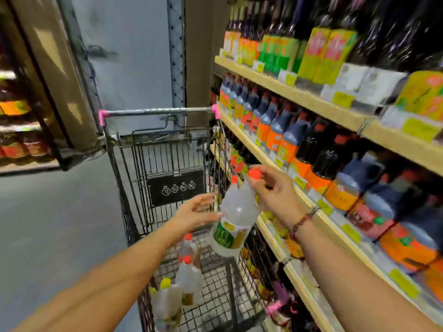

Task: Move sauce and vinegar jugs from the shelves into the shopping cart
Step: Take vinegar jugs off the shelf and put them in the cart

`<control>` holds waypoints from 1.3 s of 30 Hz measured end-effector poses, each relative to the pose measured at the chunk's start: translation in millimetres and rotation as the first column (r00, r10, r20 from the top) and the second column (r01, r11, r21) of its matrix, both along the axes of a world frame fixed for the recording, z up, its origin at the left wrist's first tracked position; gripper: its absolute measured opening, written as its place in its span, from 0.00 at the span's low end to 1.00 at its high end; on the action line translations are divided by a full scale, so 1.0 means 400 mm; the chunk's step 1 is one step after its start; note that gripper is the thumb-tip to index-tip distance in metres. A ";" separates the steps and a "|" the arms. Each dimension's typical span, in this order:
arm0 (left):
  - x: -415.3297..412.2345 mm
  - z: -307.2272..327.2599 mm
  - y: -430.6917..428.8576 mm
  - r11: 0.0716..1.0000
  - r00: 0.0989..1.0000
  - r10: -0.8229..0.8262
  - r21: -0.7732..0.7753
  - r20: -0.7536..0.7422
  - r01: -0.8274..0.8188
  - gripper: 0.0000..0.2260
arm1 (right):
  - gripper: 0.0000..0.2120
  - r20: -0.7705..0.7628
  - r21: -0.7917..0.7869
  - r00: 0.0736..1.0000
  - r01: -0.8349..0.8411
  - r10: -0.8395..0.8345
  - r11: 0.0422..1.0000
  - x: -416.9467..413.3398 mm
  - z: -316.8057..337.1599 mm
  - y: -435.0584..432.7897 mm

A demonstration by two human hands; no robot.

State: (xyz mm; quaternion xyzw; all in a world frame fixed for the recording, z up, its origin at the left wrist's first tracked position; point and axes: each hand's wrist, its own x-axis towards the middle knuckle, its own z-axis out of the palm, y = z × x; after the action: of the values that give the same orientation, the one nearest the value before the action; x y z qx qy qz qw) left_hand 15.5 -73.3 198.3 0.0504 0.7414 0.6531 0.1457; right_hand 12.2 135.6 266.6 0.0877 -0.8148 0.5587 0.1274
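A clear vinegar jug [236,212] with a red cap and a green-and-yellow label hangs tilted over the right rim of the shopping cart [134,188]. My right hand [273,190] grips its neck and handle from the right. My left hand [199,212] is spread, its fingertips touching the jug's left side. Inside the cart's basket lie several clear jugs [188,276], some with red caps and one with a yellow cap [165,282]. Dark sauce jugs [275,125] with orange labels line the shelves on the right.
Wooden shelves [299,94] packed with dark bottles and jugs run along the right, close to the cart's side. A grey floor [48,224] opens to the left. Another rack [21,140] with goods stands at far left; a grey wall is behind the cart.
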 end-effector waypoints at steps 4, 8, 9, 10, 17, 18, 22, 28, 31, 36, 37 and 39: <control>-0.055 0.123 0.067 0.978 0.987 -0.153 0.135 -0.042 0.157 0.27 | 0.10 -0.084 -0.056 0.996 -0.010 0.006 0.998 -0.022 0.141 0.038; -0.082 0.192 0.133 0.901 0.942 -0.330 0.276 -0.067 0.335 0.36 | 0.07 -0.089 -0.161 0.996 -0.037 0.022 0.986 -0.023 0.249 0.071; -0.086 0.200 0.150 0.882 0.929 -0.361 0.294 -0.080 0.368 0.37 | 0.06 -0.081 -0.179 0.996 -0.041 0.027 0.983 -0.019 0.269 0.080; -0.088 0.210 0.173 0.871 0.921 -0.380 0.304 -0.085 0.387 0.36 | 0.05 -0.077 -0.190 0.997 -0.031 0.017 0.981 -0.019 0.283 0.094; -0.096 0.205 0.317 0.860 0.937 -0.340 0.379 -0.075 0.342 0.21 | 0.08 -0.074 -0.265 0.973 0.194 -0.220 0.945 0.013 0.282 0.171; -0.094 0.202 0.336 0.851 0.934 -0.350 0.394 -0.068 0.348 0.19 | 0.09 -0.071 -0.281 0.961 0.238 -0.267 0.930 0.023 0.271 0.187; -0.084 0.203 0.393 0.822 0.935 -0.353 0.467 -0.030 0.326 0.20 | 0.19 0.056 -0.251 0.943 0.332 -0.329 0.909 0.096 0.214 0.231; -0.043 0.167 0.500 0.759 0.870 -0.493 0.494 0.009 0.425 0.23 | 0.13 0.252 -0.258 0.885 0.451 -0.391 0.855 0.294 0.079 0.268; 0.014 0.149 0.558 0.711 0.812 -0.582 0.506 0.035 0.488 0.21 | 0.10 0.264 -0.331 0.837 0.545 -0.479 0.770 0.383 0.032 0.274; 0.151 0.114 0.657 0.621 0.685 -0.725 0.501 0.074 0.603 0.23 | 0.11 0.283 -0.336 0.719 0.695 -0.635 0.636 0.548 -0.004 0.288; 0.183 0.107 0.680 0.603 0.655 -0.751 0.488 0.081 0.631 0.25 | 0.11 0.289 -0.341 0.688 0.724 -0.666 0.600 0.587 -0.009 0.294; 0.245 0.096 0.721 0.569 0.603 -0.792 0.472 0.095 0.673 0.29 | 0.11 0.295 -0.348 0.635 0.767 -0.714 0.539 0.661 -0.015 0.303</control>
State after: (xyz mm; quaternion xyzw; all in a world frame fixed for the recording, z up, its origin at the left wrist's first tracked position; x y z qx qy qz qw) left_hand 113.6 215.0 236.7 0.2861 0.4746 0.6639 0.5021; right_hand 276.4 256.8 260.7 -0.3297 -0.6307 0.6254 0.3201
